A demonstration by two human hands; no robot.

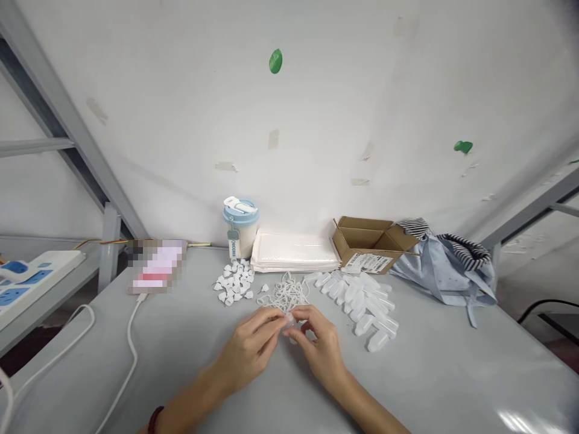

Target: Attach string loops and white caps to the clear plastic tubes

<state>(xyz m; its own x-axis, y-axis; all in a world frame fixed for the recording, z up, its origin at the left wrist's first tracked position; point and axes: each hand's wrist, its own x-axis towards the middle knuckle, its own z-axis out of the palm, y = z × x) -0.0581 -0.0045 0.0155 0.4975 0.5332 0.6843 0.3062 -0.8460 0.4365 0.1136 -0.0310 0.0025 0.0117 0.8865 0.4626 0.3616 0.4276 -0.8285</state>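
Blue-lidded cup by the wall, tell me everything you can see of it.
The cup has a pale cream body and a light-blue lid, seated on top, with a white piece across it. A grey-blue tag hangs at the front left. It looks smooth, possibly plastic. It stands upright on the table, behind the small white pieces and left of the stacked white packs, contact with these unclear; the left hand and right hand are apart from it.
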